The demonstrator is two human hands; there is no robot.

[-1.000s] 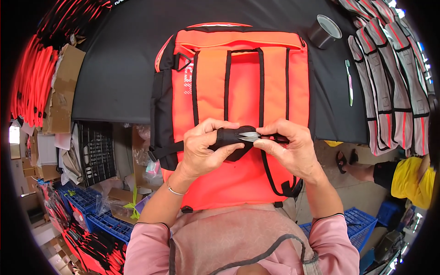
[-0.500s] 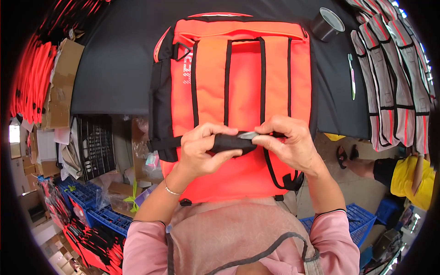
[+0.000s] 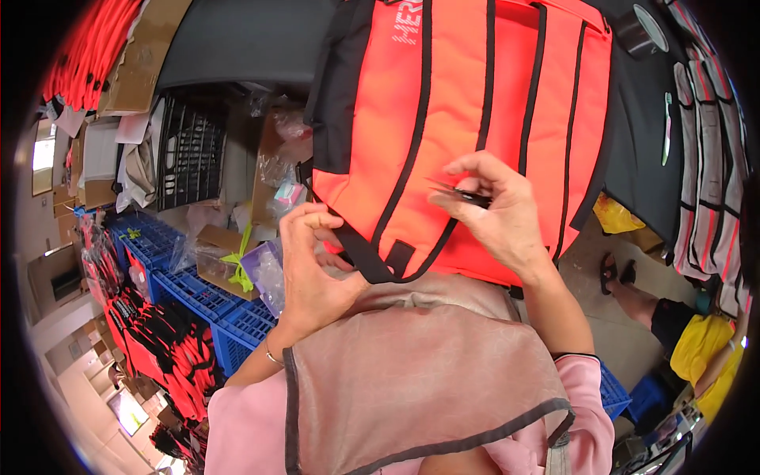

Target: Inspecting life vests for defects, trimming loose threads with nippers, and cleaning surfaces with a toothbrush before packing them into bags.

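A backpack (image 3: 513, 75), orange-red with black sides, is lying at a slant with its shoulder straps uppermost; its upper part is resting on the black surface (image 3: 245, 43), and its lower end is overhanging the near edge, reaching the wearer's brownish apron (image 3: 419, 372). The left hand (image 3: 309, 273) is touching a black strap (image 3: 362, 252) at the backpack's lower left corner; its fingers are curving beside the strap, but whether they are clamping it cannot be told. The right hand (image 3: 507, 212) is holding small black-handled snips (image 3: 472, 196) above the orange fabric, its fingers clamped on the handle and the slightly blurred blades pointing left. At upper right, a metal cup (image 3: 641, 33) and a toothbrush (image 3: 666, 131) are lying near grey strips (image 3: 697, 166) with black bands. Beyond the surface, a person in yellow (image 3: 701, 348) is appearing at right; blue crates (image 3: 190, 285) are standing at lower left.
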